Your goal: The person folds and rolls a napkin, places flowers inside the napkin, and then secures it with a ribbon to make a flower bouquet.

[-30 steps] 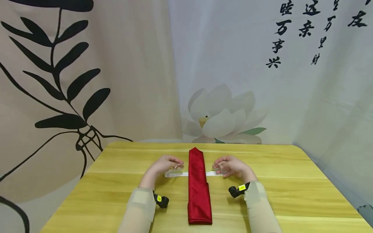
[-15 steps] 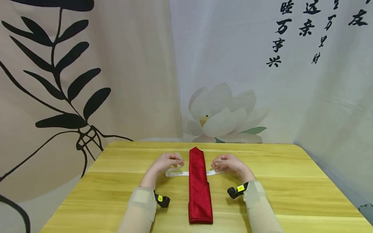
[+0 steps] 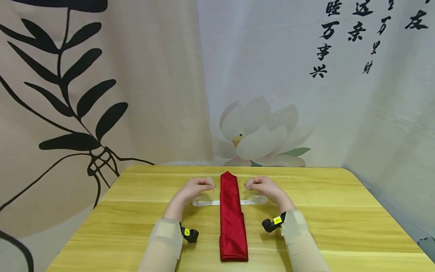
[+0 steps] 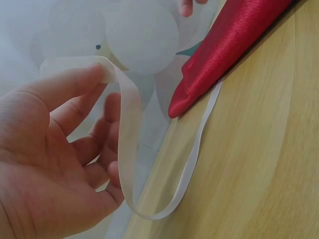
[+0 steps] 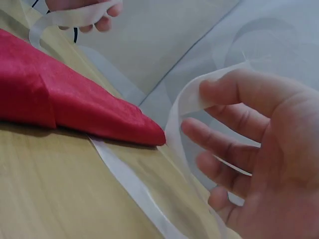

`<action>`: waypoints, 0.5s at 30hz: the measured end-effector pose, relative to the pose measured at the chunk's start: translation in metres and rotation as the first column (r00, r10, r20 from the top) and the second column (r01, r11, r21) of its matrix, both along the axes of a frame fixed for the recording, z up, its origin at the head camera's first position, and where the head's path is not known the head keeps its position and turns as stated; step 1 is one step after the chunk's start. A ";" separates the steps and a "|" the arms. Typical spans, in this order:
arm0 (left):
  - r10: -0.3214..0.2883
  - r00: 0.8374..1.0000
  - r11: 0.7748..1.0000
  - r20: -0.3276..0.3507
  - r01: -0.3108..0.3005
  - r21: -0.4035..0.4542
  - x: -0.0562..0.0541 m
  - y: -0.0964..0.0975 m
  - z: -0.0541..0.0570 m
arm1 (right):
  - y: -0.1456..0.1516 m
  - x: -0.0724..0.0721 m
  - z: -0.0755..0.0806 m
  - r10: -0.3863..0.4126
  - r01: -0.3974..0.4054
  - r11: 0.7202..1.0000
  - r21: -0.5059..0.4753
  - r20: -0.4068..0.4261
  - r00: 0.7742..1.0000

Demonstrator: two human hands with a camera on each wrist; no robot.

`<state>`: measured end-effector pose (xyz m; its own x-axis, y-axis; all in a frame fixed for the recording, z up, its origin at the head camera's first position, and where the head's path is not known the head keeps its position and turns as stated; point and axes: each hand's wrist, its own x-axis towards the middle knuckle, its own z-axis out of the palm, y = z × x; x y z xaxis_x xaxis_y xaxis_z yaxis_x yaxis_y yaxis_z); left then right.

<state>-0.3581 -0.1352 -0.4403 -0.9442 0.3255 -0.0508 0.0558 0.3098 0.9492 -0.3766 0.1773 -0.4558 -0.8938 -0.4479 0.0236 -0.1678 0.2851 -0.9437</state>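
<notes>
A folded strip of red satin cloth point(image 3: 232, 223), pointed at its far end like a necktie, lies lengthwise on the table. Beneath it runs a white ribbon point(image 3: 206, 203), crossing from side to side. My left hand point(image 3: 193, 190) pinches one end between thumb and forefinger, and in the left wrist view the ribbon point(image 4: 130, 124) loops down from the fingertips to the cloth. On the other side, my right hand point(image 3: 268, 187) pinches the opposite end, the ribbon point(image 5: 174, 117) curving down past its loosely bent fingers. Both hands are raised above the table, either side of the cloth's far half.
The wooden table point(image 3: 340, 226) extends to both sides. Behind its far edge hangs a pale curtain point(image 3: 163, 94) printed with dark leaves, a lotus and black characters. A small black camera point(image 3: 191, 235) sits at the left wrist, another camera point(image 3: 270, 224) at the right.
My right hand has shifted slightly up and inward, its fingers gathering into a pinch and lifting the ribbon's end. The left hand has raised its end a little. The red cloth stays put.
</notes>
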 end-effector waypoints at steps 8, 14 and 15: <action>0.002 1.000 1.000 0.003 -0.002 -0.001 0.001 -0.001 0.004 | -0.013 0.001 0.001 0.090 -0.090 0.994 -0.070 -0.003 0.996; -0.014 1.000 0.998 -0.018 0.015 0.056 0.003 0.001 0.013 | -0.020 0.004 0.004 0.099 -0.093 0.989 -0.116 0.042 0.994; -0.007 1.000 0.998 -0.021 0.009 0.065 0.003 0.002 0.015 | -0.021 0.004 0.005 0.096 -0.090 0.990 -0.112 0.043 0.994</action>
